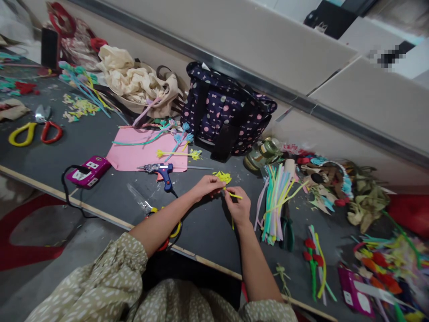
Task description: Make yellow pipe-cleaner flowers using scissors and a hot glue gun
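Observation:
Both hands meet over the dark table near the middle of the view. My left hand [209,185] is closed, its fingertips pinching the base of a yellow fuzzy piece near a bunch of small yellow pieces [223,177]. Beside it my right hand [238,203] is closed on a yellow fuzzy stem [236,196], whose end sticks out past the fingers. The fingertips of the two hands nearly touch. A blue glue gun [164,172] lies left of my left hand, by a pink sheet [134,150] bearing fuzzy stems and flowers.
Scissors [52,132] and a magenta power strip [90,172] lie left; more scissors [174,229] are under my left forearm. Behind stand a dark patterned bag [221,107] and a jar [263,154]. Bundled stems [275,201] and red flowers [311,257] lie right.

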Demonstrator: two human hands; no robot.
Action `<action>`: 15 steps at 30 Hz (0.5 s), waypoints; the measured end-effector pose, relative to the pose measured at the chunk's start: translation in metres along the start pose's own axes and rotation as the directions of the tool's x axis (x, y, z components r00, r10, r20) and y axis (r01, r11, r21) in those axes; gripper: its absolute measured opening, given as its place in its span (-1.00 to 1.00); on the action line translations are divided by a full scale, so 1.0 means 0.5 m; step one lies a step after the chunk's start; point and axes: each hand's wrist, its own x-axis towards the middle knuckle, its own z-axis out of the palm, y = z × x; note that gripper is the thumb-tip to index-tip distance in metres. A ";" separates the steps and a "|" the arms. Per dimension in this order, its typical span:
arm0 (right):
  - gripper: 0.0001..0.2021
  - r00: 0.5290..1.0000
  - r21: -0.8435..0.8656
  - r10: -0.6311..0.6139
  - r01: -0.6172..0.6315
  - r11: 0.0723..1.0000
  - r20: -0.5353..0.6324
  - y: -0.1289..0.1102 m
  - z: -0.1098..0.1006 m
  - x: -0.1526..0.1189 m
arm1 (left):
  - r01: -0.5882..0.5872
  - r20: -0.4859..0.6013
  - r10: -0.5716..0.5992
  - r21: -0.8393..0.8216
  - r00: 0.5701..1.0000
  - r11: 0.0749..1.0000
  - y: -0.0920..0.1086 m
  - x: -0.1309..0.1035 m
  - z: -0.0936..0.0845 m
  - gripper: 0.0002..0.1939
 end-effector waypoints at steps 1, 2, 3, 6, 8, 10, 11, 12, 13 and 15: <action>-0.92 0.999 -0.048 -0.052 0.053 0.997 0.012 0.002 -0.001 0.000 | -0.005 -0.001 0.005 0.014 1.000 1.000 -0.001 0.000 -0.001 -0.61; -0.92 0.996 -0.083 -0.090 0.092 0.992 0.024 0.003 -0.001 -0.001 | -0.007 0.001 0.007 0.025 1.000 1.000 -0.002 0.001 -0.001 -0.61; -0.91 0.993 -0.111 -0.116 0.119 0.987 0.033 0.004 -0.002 -0.001 | -0.008 0.006 0.008 0.034 1.000 0.999 -0.003 0.002 -0.001 -0.62; -0.91 0.985 -0.173 -0.164 0.170 0.970 0.044 0.005 -0.004 -0.002 | -0.011 0.025 0.010 0.063 1.000 0.998 -0.006 0.004 -0.002 -0.65; -0.90 0.980 -0.205 -0.189 0.197 0.959 0.058 0.005 -0.005 -0.002 | -0.018 0.039 0.015 0.078 0.999 0.997 -0.006 0.005 -0.001 -0.65; -0.88 0.979 -0.220 -0.193 0.204 0.954 0.069 0.005 -0.005 -0.003 | -0.017 0.047 0.013 0.079 0.999 0.997 -0.007 0.006 0.000 -0.67; -0.88 0.980 -0.216 -0.186 0.196 0.956 0.068 0.005 -0.004 -0.004 | -0.017 0.052 0.014 0.075 0.999 0.997 -0.008 0.006 0.000 -0.69; -0.88 0.983 -0.203 -0.174 0.183 0.962 0.061 0.006 -0.003 -0.005 | -0.021 0.052 0.018 0.072 0.998 0.997 -0.009 0.006 0.001 -0.72; -0.89 0.986 -0.181 -0.159 0.165 0.969 0.047 0.005 -0.001 -0.005 | -0.029 0.049 0.025 0.070 0.998 0.997 -0.009 0.006 0.001 -0.75; -0.90 0.994 -0.115 -0.105 0.106 0.988 0.014 0.004 0.003 -0.006 | -0.056 0.030 0.054 0.072 0.998 0.996 -0.010 0.005 0.002 -0.80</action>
